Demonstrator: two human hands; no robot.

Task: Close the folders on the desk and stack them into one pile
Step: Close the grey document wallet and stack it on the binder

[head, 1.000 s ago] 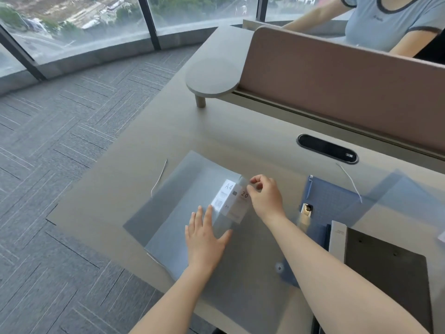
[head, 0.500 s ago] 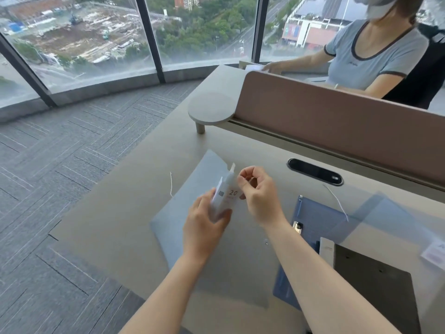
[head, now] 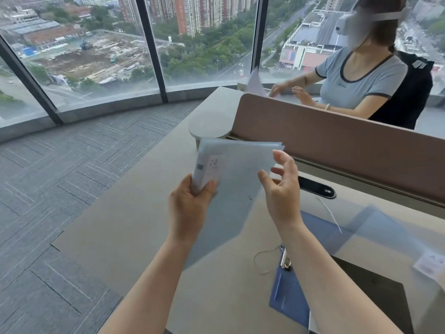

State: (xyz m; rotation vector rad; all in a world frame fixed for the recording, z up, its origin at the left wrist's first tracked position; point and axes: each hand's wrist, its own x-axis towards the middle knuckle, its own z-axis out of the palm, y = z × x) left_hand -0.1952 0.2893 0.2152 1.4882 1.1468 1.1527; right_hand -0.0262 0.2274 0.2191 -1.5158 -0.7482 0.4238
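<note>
A translucent grey-blue folder (head: 237,189) with a white label reading "20" is lifted off the desk and tilted. My left hand (head: 190,208) grips it at the labelled spine edge. My right hand (head: 281,189) hovers at the folder's right side with fingers spread, holding nothing. On the desk to the right lie a blue clipboard folder (head: 289,292) with a metal clip, a second translucent folder (head: 375,227) and a black folder (head: 375,297).
The beige desk (head: 134,237) ends at the left, above grey carpet. A brown divider panel (head: 337,145) runs along the back, with a black cable port (head: 317,188) below it. Another person sits behind the divider. A loose white string (head: 262,259) lies near the clip.
The translucent folder was flat and open on the desk; it has been shut and lifted by my left hand. My right hand let go of its label edge and opened. The view tilted upward.
</note>
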